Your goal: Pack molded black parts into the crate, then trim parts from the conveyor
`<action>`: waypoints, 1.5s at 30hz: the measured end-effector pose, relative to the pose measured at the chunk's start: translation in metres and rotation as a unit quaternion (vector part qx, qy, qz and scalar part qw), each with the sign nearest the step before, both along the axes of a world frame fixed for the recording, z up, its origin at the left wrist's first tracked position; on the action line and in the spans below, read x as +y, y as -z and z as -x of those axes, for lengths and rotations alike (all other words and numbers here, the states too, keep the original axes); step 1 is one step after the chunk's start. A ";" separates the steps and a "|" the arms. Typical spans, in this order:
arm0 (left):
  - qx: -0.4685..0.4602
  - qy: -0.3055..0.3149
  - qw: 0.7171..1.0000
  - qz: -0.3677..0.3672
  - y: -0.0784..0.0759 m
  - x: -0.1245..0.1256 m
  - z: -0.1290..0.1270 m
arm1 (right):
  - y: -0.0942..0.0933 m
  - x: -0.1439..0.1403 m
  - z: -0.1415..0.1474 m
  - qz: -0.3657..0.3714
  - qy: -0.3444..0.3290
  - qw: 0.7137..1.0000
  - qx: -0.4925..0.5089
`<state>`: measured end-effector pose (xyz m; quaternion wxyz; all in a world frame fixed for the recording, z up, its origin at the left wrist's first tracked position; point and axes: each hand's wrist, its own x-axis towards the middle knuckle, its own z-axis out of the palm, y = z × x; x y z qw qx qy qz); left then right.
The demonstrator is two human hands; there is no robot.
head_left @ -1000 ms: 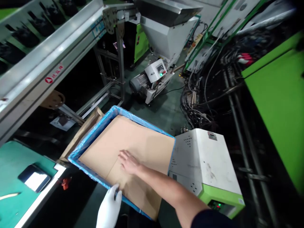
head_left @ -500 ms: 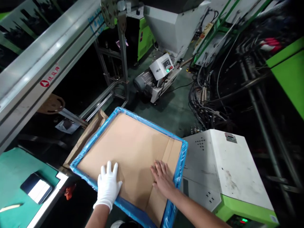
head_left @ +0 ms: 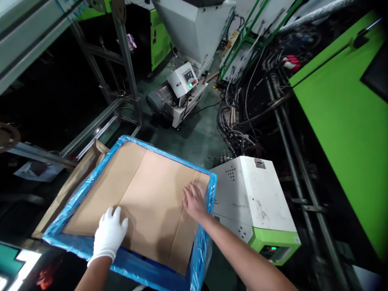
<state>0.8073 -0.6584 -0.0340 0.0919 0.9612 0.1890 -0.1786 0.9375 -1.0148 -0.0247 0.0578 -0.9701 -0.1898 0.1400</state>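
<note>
A tan, creased cardboard sheet (head_left: 151,194) lies inside a blue rectangular bin draped in clear plastic (head_left: 145,271), directly before you.

From the left, a brown box of uncertain material (head_left: 65,198) stands just beside the bin; then your white-gloved left hand (head_left: 109,232), palm down, thumb apart, fingers loosely extended, rests at the sheet's near-left part, by a crease, gripping nothing visible; then your bare right hand (head_left: 194,203), palm down, fingers slightly bent, rests by the right-hand creases, also gripping nothing visible; the spread placement seems meant to steady both sides. The sheet's near edge stops short of the bin's wall, baring blue. A white-and-green metal cabinet (head_left: 266,194) crowds the right rim; dark green floor (head_left: 198,143) gives more room beyond the far rim.
</note>
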 end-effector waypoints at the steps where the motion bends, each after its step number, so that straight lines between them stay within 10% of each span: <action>1: -0.018 -0.001 1.000 -0.014 -0.004 0.006 -0.010 | 0.002 -0.001 -0.017 0.005 0.014 1.000 -0.010; 10: -0.023 -0.045 0.997 -0.059 0.031 0.058 -0.050 | 0.056 -0.023 -0.052 0.039 -0.002 0.999 0.011; 14: -0.023 -0.080 0.995 -0.045 0.031 0.055 -0.048 | 0.051 -0.018 -0.052 0.056 -0.016 0.998 -0.004; 20: -0.080 -0.010 0.997 0.016 -0.003 0.000 -0.060 | 0.028 0.085 -0.087 0.008 -0.090 0.994 -0.063; 24: -0.058 0.008 0.996 0.066 0.015 -0.030 -0.051 | 0.049 0.150 -0.090 -0.010 -0.158 0.986 -0.048; 37: -0.005 -0.117 0.993 0.013 0.019 -0.001 -0.022 | 0.049 0.257 -0.101 -0.038 -0.192 0.980 0.027; 40: -0.005 -0.124 0.992 0.015 0.022 0.015 -0.017 | 0.048 0.241 -0.063 -0.003 -0.183 0.982 0.058; 45: -0.020 -0.084 0.995 -0.045 0.033 0.029 -0.018 | 0.027 0.112 0.020 0.092 -0.100 0.983 0.122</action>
